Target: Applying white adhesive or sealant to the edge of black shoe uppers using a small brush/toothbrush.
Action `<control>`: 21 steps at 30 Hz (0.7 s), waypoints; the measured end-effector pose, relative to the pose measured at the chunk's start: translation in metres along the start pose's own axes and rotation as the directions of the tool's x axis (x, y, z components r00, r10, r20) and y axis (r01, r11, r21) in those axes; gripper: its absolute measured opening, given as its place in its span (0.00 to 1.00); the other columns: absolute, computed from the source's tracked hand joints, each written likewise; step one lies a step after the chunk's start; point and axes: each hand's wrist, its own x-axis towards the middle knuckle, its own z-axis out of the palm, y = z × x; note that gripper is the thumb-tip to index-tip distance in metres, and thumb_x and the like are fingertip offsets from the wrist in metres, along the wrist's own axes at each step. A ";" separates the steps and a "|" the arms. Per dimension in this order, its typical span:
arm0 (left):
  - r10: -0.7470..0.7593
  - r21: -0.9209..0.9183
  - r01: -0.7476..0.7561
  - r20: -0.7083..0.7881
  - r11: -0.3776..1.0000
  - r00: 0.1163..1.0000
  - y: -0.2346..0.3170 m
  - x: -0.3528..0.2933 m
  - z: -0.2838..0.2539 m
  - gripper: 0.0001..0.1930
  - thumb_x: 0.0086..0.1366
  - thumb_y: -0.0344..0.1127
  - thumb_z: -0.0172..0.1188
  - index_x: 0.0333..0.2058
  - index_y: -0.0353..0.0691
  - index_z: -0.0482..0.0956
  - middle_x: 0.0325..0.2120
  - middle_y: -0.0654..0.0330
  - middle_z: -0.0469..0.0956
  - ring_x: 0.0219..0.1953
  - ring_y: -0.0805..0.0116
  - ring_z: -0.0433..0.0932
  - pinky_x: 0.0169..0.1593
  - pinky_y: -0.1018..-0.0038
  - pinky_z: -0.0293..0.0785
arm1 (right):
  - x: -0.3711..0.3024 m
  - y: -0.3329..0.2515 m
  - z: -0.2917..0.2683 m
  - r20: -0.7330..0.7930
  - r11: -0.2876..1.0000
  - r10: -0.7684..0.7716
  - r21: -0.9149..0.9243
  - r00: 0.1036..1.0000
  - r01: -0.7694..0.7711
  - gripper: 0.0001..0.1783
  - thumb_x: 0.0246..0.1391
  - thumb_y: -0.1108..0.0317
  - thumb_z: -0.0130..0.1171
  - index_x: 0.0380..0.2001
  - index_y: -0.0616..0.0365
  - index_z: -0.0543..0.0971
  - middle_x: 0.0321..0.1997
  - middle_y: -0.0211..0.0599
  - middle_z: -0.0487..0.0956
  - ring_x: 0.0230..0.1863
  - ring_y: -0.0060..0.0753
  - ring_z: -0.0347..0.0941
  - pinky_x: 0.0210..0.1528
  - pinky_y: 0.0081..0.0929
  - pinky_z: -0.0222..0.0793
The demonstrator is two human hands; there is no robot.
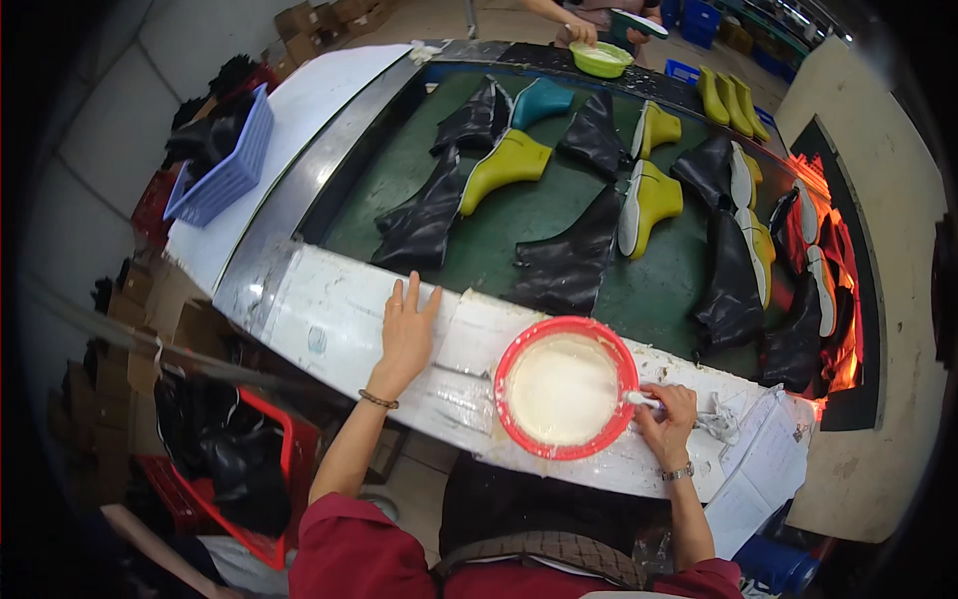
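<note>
My left hand [407, 329] lies with fingers spread on the white ledge [334, 299] along the near side of a green conveyor belt [479, 235]. On that ledge stands a red bowl [507, 424] of creamy white paste [562, 387]. At the bowl's right rim my right hand [667, 424] is closed round a slim white brush handle [644, 400]; the brush's far end is not clear. Beyond both hands, black boot uppers [569, 255] and yellow boot lasts with pale soles [652, 208] lie on the belt, along with one teal last [539, 100].
A heater opening glows orange [846, 299] at the belt's right end. Papers [763, 469] lie at the ledge's right. A blue basket [228, 165] stands at left, and a red crate [299, 439] of black uppers below. Across the belt, another person's hand [582, 33] is near a green bowl [602, 62].
</note>
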 end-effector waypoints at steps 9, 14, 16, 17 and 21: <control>-0.033 -0.067 0.015 -0.277 0.998 0.960 0.036 -0.093 0.040 0.28 0.63 0.25 0.54 0.64 0.37 0.74 0.69 0.37 0.62 0.70 0.32 0.62 0.71 0.42 0.58 | -0.014 0.015 0.013 -0.045 1.000 -0.029 0.009 0.999 0.029 0.14 0.52 0.69 0.71 0.44 0.55 0.86 0.34 0.34 0.82 0.35 0.34 0.74 0.44 0.33 0.66; -0.054 -0.117 0.031 -0.206 0.993 0.977 0.050 -0.129 0.015 0.26 0.58 0.24 0.60 0.58 0.44 0.81 0.68 0.39 0.65 0.68 0.32 0.65 0.70 0.46 0.61 | -0.019 0.027 0.012 -0.057 0.979 0.079 0.191 0.995 -0.067 0.18 0.60 0.71 0.65 0.54 0.59 0.83 0.44 0.35 0.81 0.42 0.33 0.72 0.46 0.29 0.70; -0.103 -0.212 0.045 -0.271 0.976 0.957 0.047 -0.140 -0.004 0.26 0.57 0.24 0.61 0.56 0.45 0.82 0.66 0.41 0.68 0.67 0.34 0.65 0.70 0.48 0.62 | -0.019 0.028 0.007 -0.006 0.982 0.102 0.163 0.995 -0.100 0.19 0.62 0.72 0.62 0.56 0.60 0.81 0.48 0.36 0.81 0.47 0.33 0.73 0.51 0.29 0.70; -0.145 -0.312 0.044 -0.308 0.949 0.940 0.046 -0.145 -0.014 0.25 0.57 0.23 0.62 0.55 0.46 0.84 0.65 0.43 0.70 0.67 0.36 0.66 0.70 0.49 0.63 | -0.019 0.026 0.005 0.021 0.973 0.188 0.132 0.982 -0.189 0.20 0.63 0.73 0.59 0.58 0.62 0.80 0.53 0.37 0.81 0.53 0.32 0.75 0.57 0.30 0.70; -0.393 -0.303 0.280 -0.432 0.911 0.812 -0.005 -0.185 -0.067 0.26 0.56 0.24 0.63 0.56 0.47 0.82 0.61 0.45 0.74 0.65 0.42 0.70 0.68 0.53 0.66 | -0.019 0.020 -0.008 -0.172 0.995 -0.085 0.045 0.981 0.094 0.24 0.64 0.73 0.61 0.63 0.58 0.78 0.56 0.38 0.80 0.53 0.37 0.74 0.59 0.35 0.69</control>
